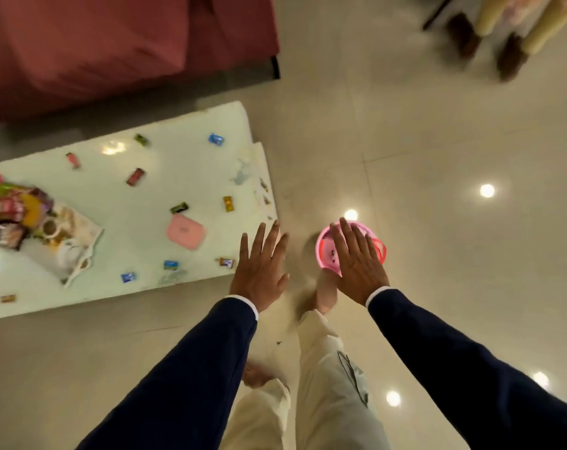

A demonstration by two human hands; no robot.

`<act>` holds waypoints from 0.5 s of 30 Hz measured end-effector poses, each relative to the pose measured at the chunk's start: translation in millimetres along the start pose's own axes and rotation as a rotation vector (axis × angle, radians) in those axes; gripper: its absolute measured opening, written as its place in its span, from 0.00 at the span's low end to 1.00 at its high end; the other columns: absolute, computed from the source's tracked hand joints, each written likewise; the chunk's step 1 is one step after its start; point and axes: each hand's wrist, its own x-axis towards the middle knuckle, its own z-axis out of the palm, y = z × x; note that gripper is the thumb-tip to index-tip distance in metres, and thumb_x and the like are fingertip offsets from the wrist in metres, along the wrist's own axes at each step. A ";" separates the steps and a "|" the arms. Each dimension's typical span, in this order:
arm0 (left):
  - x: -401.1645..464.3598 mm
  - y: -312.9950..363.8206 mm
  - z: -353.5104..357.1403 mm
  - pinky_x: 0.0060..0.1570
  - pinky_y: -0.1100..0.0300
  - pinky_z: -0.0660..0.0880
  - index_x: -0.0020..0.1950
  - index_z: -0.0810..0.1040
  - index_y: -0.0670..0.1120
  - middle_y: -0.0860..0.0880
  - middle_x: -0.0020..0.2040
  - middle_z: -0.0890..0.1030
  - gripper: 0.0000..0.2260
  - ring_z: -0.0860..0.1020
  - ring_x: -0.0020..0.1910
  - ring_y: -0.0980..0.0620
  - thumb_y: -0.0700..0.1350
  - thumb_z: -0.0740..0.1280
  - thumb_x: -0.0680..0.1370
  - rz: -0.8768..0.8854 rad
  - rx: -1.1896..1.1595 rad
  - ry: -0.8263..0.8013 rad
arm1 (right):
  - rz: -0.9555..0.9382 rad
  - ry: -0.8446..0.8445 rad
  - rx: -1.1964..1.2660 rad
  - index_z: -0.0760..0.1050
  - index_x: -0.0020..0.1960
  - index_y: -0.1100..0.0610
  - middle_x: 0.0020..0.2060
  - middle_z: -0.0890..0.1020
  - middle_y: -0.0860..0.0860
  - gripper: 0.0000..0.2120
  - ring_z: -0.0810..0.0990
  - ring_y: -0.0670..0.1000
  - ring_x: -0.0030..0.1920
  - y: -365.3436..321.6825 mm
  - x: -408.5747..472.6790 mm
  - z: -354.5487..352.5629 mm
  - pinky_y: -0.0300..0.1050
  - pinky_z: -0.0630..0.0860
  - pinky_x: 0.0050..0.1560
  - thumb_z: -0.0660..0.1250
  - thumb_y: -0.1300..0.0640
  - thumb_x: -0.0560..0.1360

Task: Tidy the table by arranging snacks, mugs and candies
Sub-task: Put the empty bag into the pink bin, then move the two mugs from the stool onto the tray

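Head view, looking down: a low white table (191, 157) at left, strewn with wrapped candies, among them a blue one (216, 139) near the far right corner, a red one (135, 176) toward the middle, a yellow one (228, 203) by the right edge, a dark green one (179, 207) beside a flat pink case (186, 231), two more blue ones (170, 264) (128, 277) along the near edge. Snack packets (12, 206) piled at the table's left end, with what look like white mugs (68, 254) on a pale cloth just beside them, too blurred to count. Left hand (259, 271) held flat over the table's near right corner, fingers spread apart, clamped on nothing. Right hand (356, 264) likewise splayed and empty, hovering above a pink basket (326, 251) standing on the tiled floor to the right of the table; touching it or not, cannot tell. Nothing gathered so far, judging by the scatter: sorting not yet begun. Likely next: lifting the basket to the table and collecting candies. Risks from here: small wrappers near the right and near edges swept off onto the glossy floor by a passing sleeve; mugs tipped while tugging packets from the heap; basket knocked by the bare foot (326, 292) just beside it.
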 end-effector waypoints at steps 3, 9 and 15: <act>-62.5 -30.9 -13.4 0.76 0.35 0.50 0.83 0.51 0.47 0.44 0.83 0.44 0.39 0.45 0.82 0.40 0.57 0.64 0.77 -0.108 -0.057 0.060 | -0.114 -0.011 -0.070 0.41 0.82 0.57 0.81 0.45 0.59 0.43 0.49 0.63 0.81 -57.4 -14.0 -31.0 0.63 0.55 0.78 0.55 0.41 0.76; -201.7 -104.7 -23.0 0.77 0.35 0.46 0.83 0.49 0.48 0.45 0.83 0.39 0.38 0.42 0.82 0.41 0.57 0.62 0.79 -0.382 -0.159 0.166 | -0.361 0.075 -0.152 0.42 0.82 0.54 0.82 0.46 0.57 0.44 0.51 0.61 0.81 -207.9 -38.9 -72.5 0.62 0.55 0.79 0.61 0.37 0.78; -337.2 -182.0 -18.2 0.76 0.34 0.46 0.83 0.47 0.48 0.45 0.83 0.38 0.37 0.41 0.82 0.40 0.58 0.59 0.80 -0.570 -0.166 0.297 | -0.595 0.167 -0.281 0.42 0.82 0.52 0.82 0.46 0.55 0.44 0.50 0.60 0.81 -362.5 -64.1 -86.4 0.61 0.51 0.79 0.64 0.41 0.78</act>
